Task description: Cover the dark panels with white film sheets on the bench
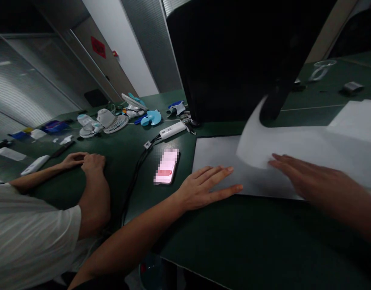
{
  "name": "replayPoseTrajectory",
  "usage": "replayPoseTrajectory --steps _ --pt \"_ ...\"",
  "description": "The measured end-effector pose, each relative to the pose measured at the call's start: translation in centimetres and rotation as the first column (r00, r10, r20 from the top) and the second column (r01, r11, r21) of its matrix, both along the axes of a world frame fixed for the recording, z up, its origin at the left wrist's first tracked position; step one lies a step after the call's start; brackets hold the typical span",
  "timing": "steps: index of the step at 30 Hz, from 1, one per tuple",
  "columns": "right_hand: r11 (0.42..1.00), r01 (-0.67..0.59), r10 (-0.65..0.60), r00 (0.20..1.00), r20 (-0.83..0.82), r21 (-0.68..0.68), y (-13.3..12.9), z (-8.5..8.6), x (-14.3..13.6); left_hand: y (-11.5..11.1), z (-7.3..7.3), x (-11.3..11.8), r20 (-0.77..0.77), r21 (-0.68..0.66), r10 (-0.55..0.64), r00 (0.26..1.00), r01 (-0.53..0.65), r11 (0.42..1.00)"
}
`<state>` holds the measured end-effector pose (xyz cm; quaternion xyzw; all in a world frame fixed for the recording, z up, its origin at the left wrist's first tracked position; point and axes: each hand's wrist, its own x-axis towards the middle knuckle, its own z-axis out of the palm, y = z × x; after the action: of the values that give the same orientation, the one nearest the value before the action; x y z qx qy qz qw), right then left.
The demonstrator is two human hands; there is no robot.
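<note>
The grey, flat, rectangular panel lies on the dark-green table, set back from the table's near edge, its far edge just in front of the upright black rectangular panel. The left hand is wide, fingers straight and spread, palm down over the near left corner of the grey panel; this placement would hold that corner steady, although pressure cannot be confirmed. The thin white paper sheet covers the right portion of the grey panel. Its left end curls upward, probably because that end is unsupported. The right hand is motion-blurred, its fingers straight and close together at the near side of the paper sheet; whether it grips or only touches the sheet cannot be told. The pink-screened smartphone lies beyond the left edge of the grey panel, apart from both hands, presumably to keep the working surface free. The white oblong power strip rests farther back, its black cable running toward the table's near edge, clear of the grey panel.
</note>
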<state>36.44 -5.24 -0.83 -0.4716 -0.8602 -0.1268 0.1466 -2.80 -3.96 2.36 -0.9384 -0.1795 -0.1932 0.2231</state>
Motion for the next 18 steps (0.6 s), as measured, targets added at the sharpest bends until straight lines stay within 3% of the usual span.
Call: replayPoseTrajectory --steps 3,7,15,18 --pt "0.991 -0.131 0.127 0.988 0.084 0.039 -0.4 -0.4 -4.2 0.1 -0.1 0.1 0.016 0.061 -0.026 1.000 0.025 0.998" --pt "0.985 -0.171 0.173 0.983 0.064 -0.038 -0.7 -0.2 -7.3 0.3 -0.3 0.3 0.009 -0.014 0.013 1.000 -0.013 1.000" --pt "0.966 -0.252 0.254 0.967 0.026 -0.055 -1.7 0.3 -9.6 0.4 -0.2 0.3 -0.138 -0.174 0.078 0.987 -0.102 0.979" --pt "0.975 -0.219 0.217 0.976 -0.032 -0.048 -1.5 1.3 -8.2 0.4 -0.1 0.2 -0.168 -0.225 0.120 0.978 -0.156 0.962"
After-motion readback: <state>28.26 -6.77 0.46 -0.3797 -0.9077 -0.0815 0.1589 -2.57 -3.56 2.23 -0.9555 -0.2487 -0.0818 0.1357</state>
